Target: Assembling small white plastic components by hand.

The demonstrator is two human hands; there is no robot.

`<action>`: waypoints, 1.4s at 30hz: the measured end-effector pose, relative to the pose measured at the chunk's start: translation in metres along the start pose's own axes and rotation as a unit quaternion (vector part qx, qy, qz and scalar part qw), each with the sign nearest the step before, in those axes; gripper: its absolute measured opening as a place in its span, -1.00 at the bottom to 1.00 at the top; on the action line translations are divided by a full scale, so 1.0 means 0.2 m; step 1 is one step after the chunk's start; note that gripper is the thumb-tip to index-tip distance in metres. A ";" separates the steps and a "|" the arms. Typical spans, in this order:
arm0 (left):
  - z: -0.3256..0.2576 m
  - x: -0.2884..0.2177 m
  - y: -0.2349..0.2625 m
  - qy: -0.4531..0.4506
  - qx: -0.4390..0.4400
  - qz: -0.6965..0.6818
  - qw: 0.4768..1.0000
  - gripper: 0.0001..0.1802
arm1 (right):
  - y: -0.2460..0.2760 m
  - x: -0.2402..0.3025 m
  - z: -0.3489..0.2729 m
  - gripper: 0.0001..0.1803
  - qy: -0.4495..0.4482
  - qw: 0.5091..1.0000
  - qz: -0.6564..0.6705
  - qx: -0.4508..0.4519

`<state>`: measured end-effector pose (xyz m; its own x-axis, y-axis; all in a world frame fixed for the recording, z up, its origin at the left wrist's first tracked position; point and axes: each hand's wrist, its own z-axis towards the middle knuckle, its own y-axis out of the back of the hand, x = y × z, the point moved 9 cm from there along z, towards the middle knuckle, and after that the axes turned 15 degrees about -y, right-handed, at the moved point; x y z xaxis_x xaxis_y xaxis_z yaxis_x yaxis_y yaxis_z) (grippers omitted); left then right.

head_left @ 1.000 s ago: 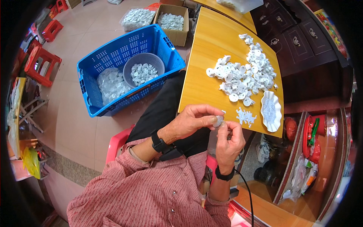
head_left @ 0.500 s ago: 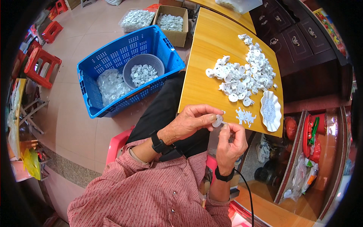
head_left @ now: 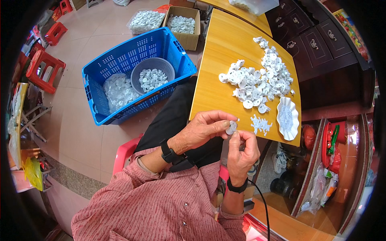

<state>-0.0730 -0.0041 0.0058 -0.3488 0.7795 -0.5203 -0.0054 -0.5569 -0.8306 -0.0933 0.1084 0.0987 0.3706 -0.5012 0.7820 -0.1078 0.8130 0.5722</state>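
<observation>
Between the thumb and fingers of my left hand (head_left: 203, 129) is a small white round plastic part (head_left: 231, 127), held just off the table's near corner. My right hand (head_left: 243, 152) is closed in a pinch, its fingertips at the lower edge of that part; whatever they grip is too small and covered to name. On the wooden table (head_left: 219, 44) lies a heap of similar white plastic parts (head_left: 257, 84). Nearer me is a small spread of tiny white pieces (head_left: 261, 124). Beside it, a white scalloped dish (head_left: 295, 120) holds more tiny pieces.
At left on the floor stands a blue crate (head_left: 108, 56) with a grey bowl (head_left: 169, 66) of white parts and a plastic bag (head_left: 118, 92) of them. Behind are a filled cardboard box (head_left: 193, 38) and a clear tub (head_left: 138, 30). Dark drawers (head_left: 313, 44) border the table.
My right hand has shifted slightly left, bringing its fingertips against the lower edge of the round part. My left hand keeps its hold in nearly the same place.
</observation>
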 end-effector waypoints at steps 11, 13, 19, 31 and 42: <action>0.00 0.00 0.02 -0.022 0.010 0.060 0.998 -0.68 | -0.02 0.02 -0.01 -0.90 0.035 0.999 -0.032 0.002; 0.00 0.00 0.02 -0.033 0.017 0.073 0.997 -0.68 | -0.04 0.02 -0.02 -0.90 0.060 0.996 -0.065 0.001; 0.00 -0.01 0.03 -0.028 0.004 0.086 0.996 -0.68 | -0.04 -0.01 0.00 -0.91 0.016 0.999 -0.037 0.028; 0.01 -0.02 0.02 -0.026 -0.001 0.092 0.995 -0.70 | -0.04 -0.02 0.01 -0.91 -0.007 0.999 -0.025 0.025; 0.00 -0.03 0.02 -0.022 -0.006 0.087 0.996 -0.70 | -0.07 -0.11 0.01 -0.87 -0.057 0.992 0.090 0.070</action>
<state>-0.0717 -0.0104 0.0063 -0.3832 0.6579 -0.6483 0.0708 -0.6789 -0.7308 -0.1027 0.1083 0.0740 0.2267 -0.3878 0.8934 -0.2936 0.8474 0.4424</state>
